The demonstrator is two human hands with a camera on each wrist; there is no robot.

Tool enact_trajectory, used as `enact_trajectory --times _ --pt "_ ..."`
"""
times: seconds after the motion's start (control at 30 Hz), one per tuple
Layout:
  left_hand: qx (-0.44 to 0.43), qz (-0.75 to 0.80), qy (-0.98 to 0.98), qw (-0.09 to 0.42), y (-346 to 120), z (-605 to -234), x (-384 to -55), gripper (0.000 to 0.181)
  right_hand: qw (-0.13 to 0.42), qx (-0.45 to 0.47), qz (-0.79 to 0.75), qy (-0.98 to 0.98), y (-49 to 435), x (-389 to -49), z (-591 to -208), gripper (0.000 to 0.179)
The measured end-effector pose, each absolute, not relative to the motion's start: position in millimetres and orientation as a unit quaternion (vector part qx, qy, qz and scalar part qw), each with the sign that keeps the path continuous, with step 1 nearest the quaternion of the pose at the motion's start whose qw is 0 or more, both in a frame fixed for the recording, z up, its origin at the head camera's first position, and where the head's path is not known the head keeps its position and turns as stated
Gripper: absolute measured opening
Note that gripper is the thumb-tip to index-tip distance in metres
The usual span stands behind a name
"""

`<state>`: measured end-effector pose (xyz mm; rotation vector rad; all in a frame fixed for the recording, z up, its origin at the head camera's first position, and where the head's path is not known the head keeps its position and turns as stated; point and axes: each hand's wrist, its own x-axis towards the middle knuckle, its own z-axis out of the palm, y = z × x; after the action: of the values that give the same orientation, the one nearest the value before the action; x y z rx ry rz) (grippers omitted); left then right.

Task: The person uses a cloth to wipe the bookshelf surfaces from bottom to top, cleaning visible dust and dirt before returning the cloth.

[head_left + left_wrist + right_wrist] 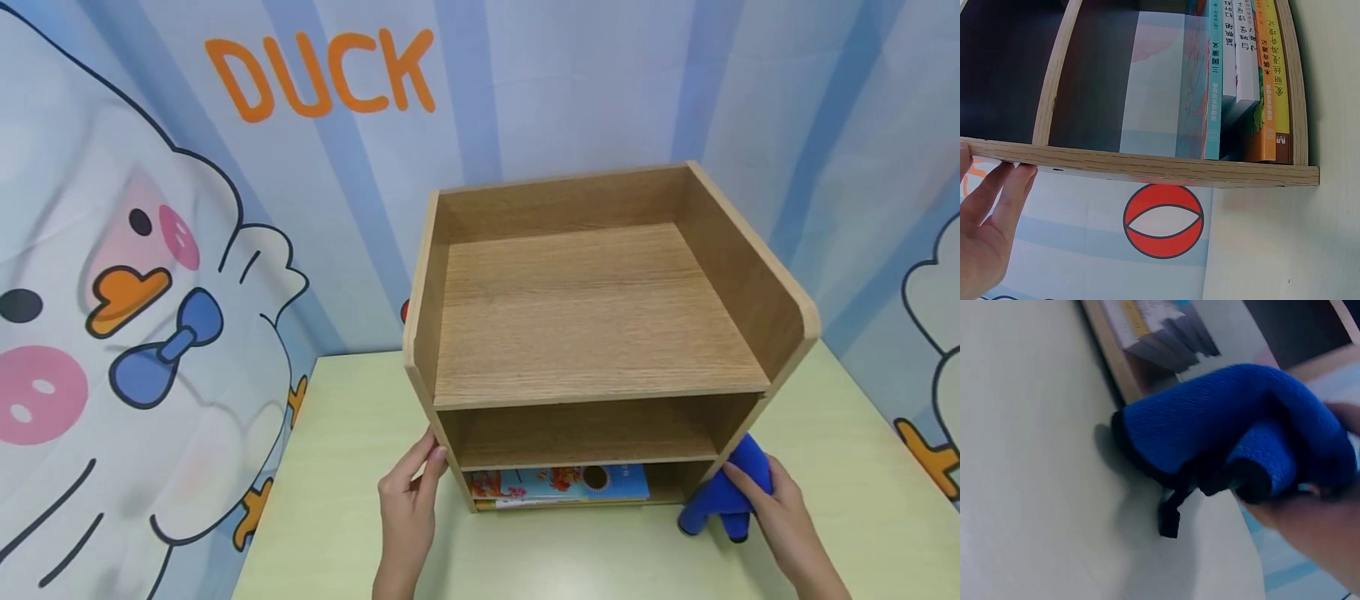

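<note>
A wooden desktop shelf (600,308) stands on a pale table, with an open top tray and two compartments below. My left hand (411,492) touches its left side panel near the front edge, the fingers fairly straight in the left wrist view (991,219). My right hand (787,517) grips a bunched blue cloth (723,492) with black edging beside the shelf's lower right corner. In the right wrist view the cloth (1210,419) hangs folded, a short black loop dangling. Several books (1266,94) lie stacked flat in the bottom compartment, a blue illustrated cover (555,482) on top.
The pale table (345,417) extends to both sides of the shelf and in front of it. Behind stands a striped blue curtain (570,83) with orange DUCK lettering and a large cartoon duck (225,350) at the left.
</note>
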<state>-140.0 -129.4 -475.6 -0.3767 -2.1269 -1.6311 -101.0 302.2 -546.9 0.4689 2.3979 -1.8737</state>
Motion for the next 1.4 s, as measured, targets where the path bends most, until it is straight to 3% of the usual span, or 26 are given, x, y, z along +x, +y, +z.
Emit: enact_trajectory --times 0.07,0.27,0.57,0.8,1.03,1.4 --pt "-0.137 -0.589 -0.766 0.215 -129.1 -475.6 -140.1 0.034 0.044 0.136 -0.67 0.728 306.6 -99.2 -551.3 0.067" --pt "-0.145 -0.59 -0.762 0.223 -128.9 -476.5 -140.3 0.034 0.032 0.045 -0.81 0.584 319.6 -90.3 -566.4 0.024" --pt "-0.138 -0.591 -0.764 0.221 -128.0 -476.6 -139.8 0.034 0.026 0.087 -0.747 0.659 325.8 -93.8 -561.6 0.032" --pt "-0.121 -0.59 -0.77 0.21 -128.0 -476.5 -139.2 0.035 0.034 0.027 -0.812 0.582 326.7 -100.5 -572.4 0.044" --pt "-0.117 -0.588 -0.772 0.21 -128.5 -476.3 -139.4 0.036 0.051 0.037 -0.816 0.575 324.3 -104.6 -574.0 0.041" --pt "-0.136 -0.591 -0.766 0.213 -128.2 -476.9 -140.2 0.035 0.009 0.045 -0.817 0.574 314.1 -99.5 -583.4 0.04"
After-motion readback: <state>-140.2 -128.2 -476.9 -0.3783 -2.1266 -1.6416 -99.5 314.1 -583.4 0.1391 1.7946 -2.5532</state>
